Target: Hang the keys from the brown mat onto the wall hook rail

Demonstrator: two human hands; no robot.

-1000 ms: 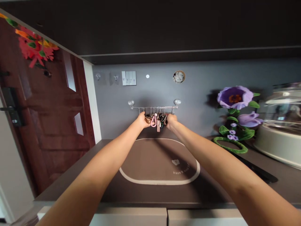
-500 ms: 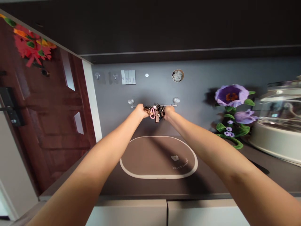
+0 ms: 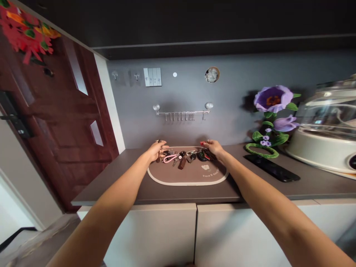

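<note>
A spread-out bunch of keys point(image 3: 182, 163) lies over the back part of the brown oval mat point(image 3: 183, 177), with a pink strap loop point(image 3: 170, 158), a brown tag and a dark round fob among it. My left hand point(image 3: 156, 151) is at the left end of the bunch, its fingers closed around some keys, a dark bit poking out above. At the right end, my right hand point(image 3: 215, 147) pinches a small red item point(image 3: 204, 143); its kind is too small to tell. Above them, a clear hook rail point(image 3: 183, 112) hangs on the wall by two suction cups, its hooks bare.
A dark phone point(image 3: 272, 167) lies on the counter at the right, before a purple felt flower point(image 3: 274, 99). A white appliance with a clear dome point(image 3: 322, 144) stands at the far right. A shelf overhangs above; a red-brown door point(image 3: 63, 148) is at the left.
Both hands have come down from the hook rail and moved apart. The keys that were at the rail are now on the mat. The view has shifted, showing the phone fully.
</note>
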